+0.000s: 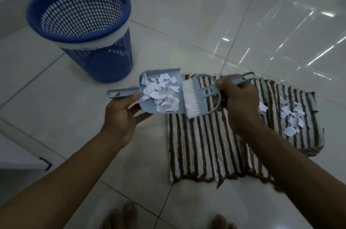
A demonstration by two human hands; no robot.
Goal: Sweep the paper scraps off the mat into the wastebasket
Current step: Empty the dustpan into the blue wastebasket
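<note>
My left hand [122, 114] grips the handle of a pale blue dustpan [145, 106], held just left of the mat's left edge. White paper scraps [162, 94] fill the pan. My right hand [237, 101] holds a pale blue hand brush [201, 94] by its handle, its white bristles against the pan's open lip. The brown-and-white striped mat [206, 146] lies on the floor under the brush. Several more paper scraps [292, 116] lie on the mat's right part. The blue mesh wastebasket [88, 41] stands upright on the floor, up and left of the dustpan.
Glossy white floor tiles [206, 19] surround the mat, with light reflections at the right. My bare toes [129, 213] show at the bottom edge. A white object with a dark corner [43, 165] sits at the left edge.
</note>
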